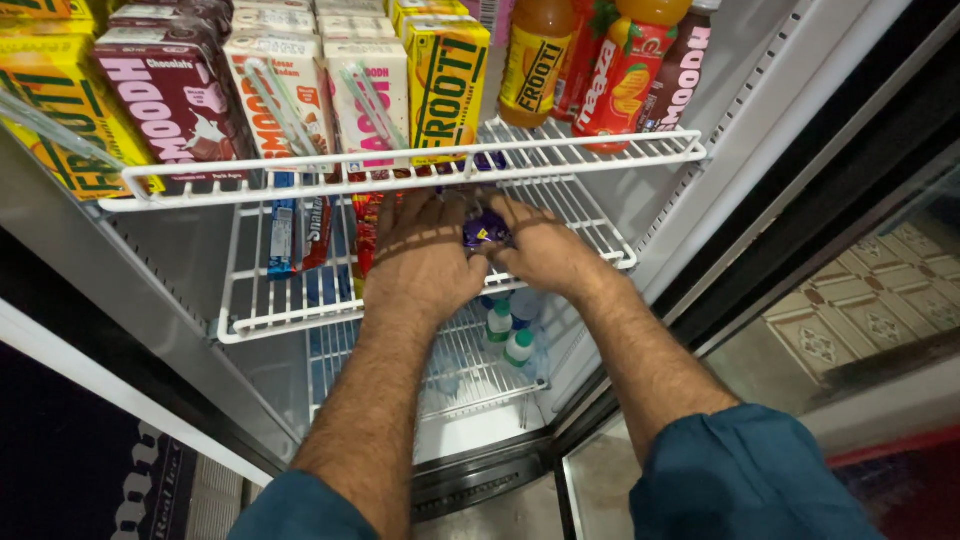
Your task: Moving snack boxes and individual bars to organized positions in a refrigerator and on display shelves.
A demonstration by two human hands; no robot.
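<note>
On the far left of the top wire shelf (400, 165) stood yellow juice cartons (45, 95), then a brown chocolate-milk carton (175, 95), then pink and white milk-drink cartons (320, 90) with straws taped to their fronts. Below them, on the middle wire shelf (290, 300), chocolate bars in blue and brown wrappers (295, 232) stood on end near the back wall.

The left hand (425, 262) lay palm down on that middle shelf, fingers spread a little and curled onto a small purple wrapped sweet (485, 232). The sweet sat between both hands, just above the shelf wires at the centre. The right hand (545, 252) pressed on it from the other side, its fingers bent around the wrapper's edge. Both forearms reached in from teal sleeves (740, 480).

Beneath the hands, on the lowest shelf, small bottles with green and white caps (508, 335) stood together. Up on the right of the top shelf stood a yellow mango carton (447, 80) and orange juice bottles (590, 65). Farther right, the open fridge door (850, 200) showed patterned floor tiles (870, 300) through its glass.
</note>
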